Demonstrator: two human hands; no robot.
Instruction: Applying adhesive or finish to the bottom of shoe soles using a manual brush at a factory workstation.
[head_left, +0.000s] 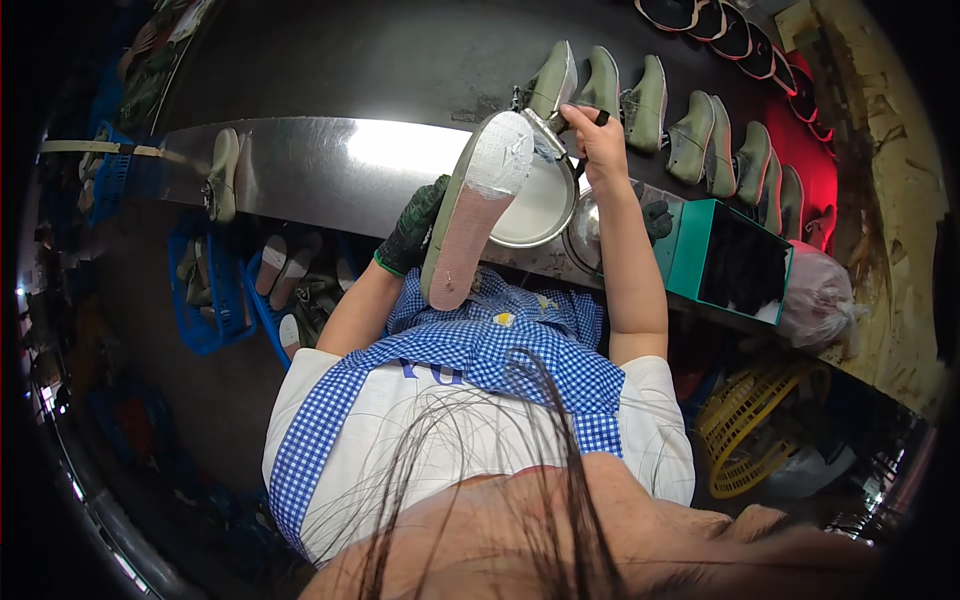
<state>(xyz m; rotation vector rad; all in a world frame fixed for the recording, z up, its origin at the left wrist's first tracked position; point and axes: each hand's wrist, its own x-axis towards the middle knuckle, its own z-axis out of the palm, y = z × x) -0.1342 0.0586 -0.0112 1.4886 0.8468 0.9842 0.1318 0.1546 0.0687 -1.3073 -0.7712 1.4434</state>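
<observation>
My left hand (412,228), in a dark green glove, grips a green shoe (462,235) from its left side, with the sole turned up. White paste coats the forefoot of the pinkish sole; the heel half is bare. My bare right hand (600,148) is closed on a slim tool that looks like a brush (547,135), its dark handle end showing by the fingers. The brush's working end is partly hidden at the shoe's toe. Under and right of the shoe sits a round metal pan (574,205) of white liquid.
Several green shoes (650,105) stand in a row along the dark conveyor belt (300,60). A single shoe (222,175) rests on the metal ledge at left. Blue baskets (205,330) stand below. At right are a teal box (690,250), a plastic bag (815,295) and a yellow basket (745,430).
</observation>
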